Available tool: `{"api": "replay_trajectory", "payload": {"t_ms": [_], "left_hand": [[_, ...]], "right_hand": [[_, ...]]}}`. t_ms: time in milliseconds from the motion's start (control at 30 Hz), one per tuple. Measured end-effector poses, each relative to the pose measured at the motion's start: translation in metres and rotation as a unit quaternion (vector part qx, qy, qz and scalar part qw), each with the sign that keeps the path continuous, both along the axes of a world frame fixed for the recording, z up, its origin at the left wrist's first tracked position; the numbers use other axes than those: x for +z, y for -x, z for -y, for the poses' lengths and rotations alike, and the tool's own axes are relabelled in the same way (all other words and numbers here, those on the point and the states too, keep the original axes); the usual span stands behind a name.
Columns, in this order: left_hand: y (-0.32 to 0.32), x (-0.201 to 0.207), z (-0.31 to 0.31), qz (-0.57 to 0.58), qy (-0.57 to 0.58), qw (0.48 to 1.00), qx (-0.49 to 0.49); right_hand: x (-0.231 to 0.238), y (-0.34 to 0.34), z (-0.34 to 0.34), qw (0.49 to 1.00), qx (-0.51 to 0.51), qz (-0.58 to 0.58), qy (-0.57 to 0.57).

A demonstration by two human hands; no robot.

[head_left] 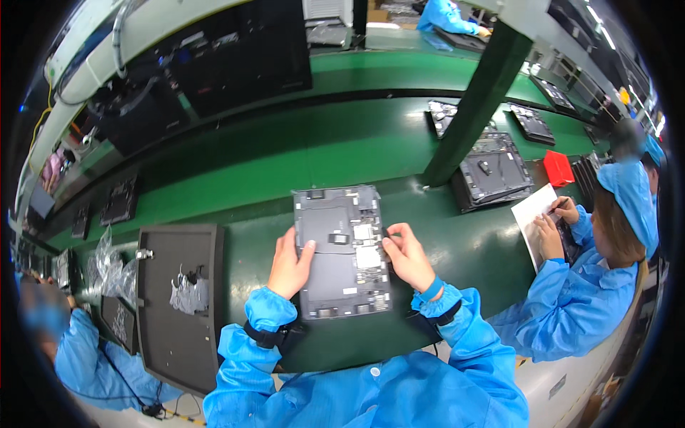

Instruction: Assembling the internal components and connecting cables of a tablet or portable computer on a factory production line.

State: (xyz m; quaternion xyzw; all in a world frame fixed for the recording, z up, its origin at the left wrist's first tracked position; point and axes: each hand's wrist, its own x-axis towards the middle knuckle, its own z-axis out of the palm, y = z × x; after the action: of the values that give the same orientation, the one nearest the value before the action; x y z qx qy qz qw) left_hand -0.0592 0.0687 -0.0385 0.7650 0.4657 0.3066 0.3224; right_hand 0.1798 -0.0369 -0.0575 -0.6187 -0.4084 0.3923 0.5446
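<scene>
An opened tablet [325, 274], its dark battery and circuit boards exposed, is between my hands over the green bench. My left hand [290, 265] grips its left edge, thumb on the top face. My right hand [411, 257] holds the opposite edge, with the thumb near the silver-shielded boards. A small black piece [339, 239] rests on the middle of the tablet. Blue sleeves cover both my arms, and a black band circles each wrist. What my fingers do underneath is hidden.
A dark foam-lined tray [160, 332] lies to my left, beside clear plastic bags [113, 267]. Stacked opened tablets [492, 171] and a red box [558, 168] are at the right. A green post [474, 107] rises from the bench. Co-workers sit on both sides; the right one writes on paper [526, 217].
</scene>
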Motion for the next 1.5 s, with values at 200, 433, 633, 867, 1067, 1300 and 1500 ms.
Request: {"api": "replay_trajectory", "payload": {"t_ms": [200, 433, 633, 867, 1067, 1300, 1500], "left_hand": [[0.003, -0.005, -0.057, 0.293, 0.321, 0.9, 0.04], [-0.001, -0.007, -0.163, 0.531, 0.286, 0.786, 0.135], [0.011, -0.002, -0.209, 0.442, 0.346, 0.812, 0.161], [-0.026, 0.043, -0.144, 0.263, 0.365, 0.89, -0.076], [-0.15, 0.047, -0.162, 0.135, 0.358, 0.902, -0.2], [-0.343, -0.018, -0.188, 0.13, 0.357, 0.909, -0.169], [-0.434, -0.099, -0.187, -0.089, 0.098, 0.986, -0.105]], "right_hand": [[0.018, -0.002, 0.007, 0.972, -0.001, -0.236, 0.011], [0.005, -0.002, 0.053, 0.997, -0.014, -0.061, 0.05], [0.011, 0.009, 0.069, 0.973, -0.031, 0.228, 0.011], [0.012, 0.017, 0.069, 0.956, -0.064, 0.287, -0.012], [0.006, 0.019, 0.067, 0.964, -0.073, 0.257, 0.001], [0.005, 0.019, 0.064, 0.965, -0.118, 0.232, 0.017], [0.003, 0.021, 0.066, 0.958, -0.135, 0.251, 0.018]]}}
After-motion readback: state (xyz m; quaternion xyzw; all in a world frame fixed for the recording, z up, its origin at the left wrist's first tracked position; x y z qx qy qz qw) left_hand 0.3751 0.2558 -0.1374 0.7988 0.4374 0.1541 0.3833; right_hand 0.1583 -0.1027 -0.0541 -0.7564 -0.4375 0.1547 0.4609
